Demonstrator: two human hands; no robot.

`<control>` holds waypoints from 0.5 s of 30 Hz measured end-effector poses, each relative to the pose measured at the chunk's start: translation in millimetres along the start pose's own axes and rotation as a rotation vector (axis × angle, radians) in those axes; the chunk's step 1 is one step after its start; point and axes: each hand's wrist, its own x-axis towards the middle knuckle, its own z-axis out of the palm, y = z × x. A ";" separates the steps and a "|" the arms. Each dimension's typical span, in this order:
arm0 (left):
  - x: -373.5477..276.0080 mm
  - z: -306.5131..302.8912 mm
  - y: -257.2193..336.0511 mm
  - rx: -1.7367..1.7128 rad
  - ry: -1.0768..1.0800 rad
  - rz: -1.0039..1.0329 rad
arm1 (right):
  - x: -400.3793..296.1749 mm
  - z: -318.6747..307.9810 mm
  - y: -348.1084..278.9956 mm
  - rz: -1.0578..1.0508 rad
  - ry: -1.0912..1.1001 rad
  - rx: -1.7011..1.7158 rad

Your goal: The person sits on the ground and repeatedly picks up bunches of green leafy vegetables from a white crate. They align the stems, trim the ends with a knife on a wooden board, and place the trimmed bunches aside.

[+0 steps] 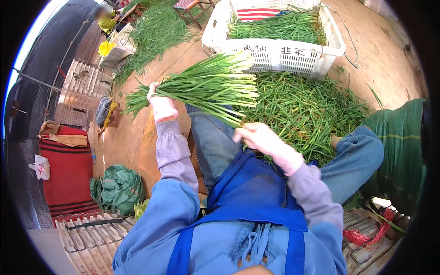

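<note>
My left hand (pixel 158 99), in a thin pinkish glove, is closed around the leafy part of a large bunch of Chinese chives (pixel 209 80). The pale stem ends fan out to the right. At the lower stem ends of that bunch, my right hand (pixel 256 135), gloved too, has its fingers pinched on a few stems, slightly blurred. A blue apron (pixel 251 185) covers my lap. Beyond my right hand lies a broad heap of loose green leaves and trimmings (pixel 302 113) on the floor, between my legs and a white crate.
The white plastic crate (pixel 275 56) holds more chives and a striped cloth. A green woven sack (pixel 395 137) stands at the right. Stacked crates (pixel 86 82), a red cloth (pixel 67 172) and a crumpled green bag (pixel 120 187) are on the left. Another person sits at the top left.
</note>
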 end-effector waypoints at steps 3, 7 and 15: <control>-7.9 -2.9 -3.8 -0.017 -0.109 -0.014 | -78.2 -26.2 -52.5 0.043 0.022 0.086; -39.2 15.2 -5.7 0.072 0.007 0.073 | -134.6 -107.8 -42.2 -0.301 0.272 -0.123; -18.2 0.1 -17.5 0.002 -0.037 0.085 | -43.8 -62.5 -1.7 -0.050 0.444 -0.405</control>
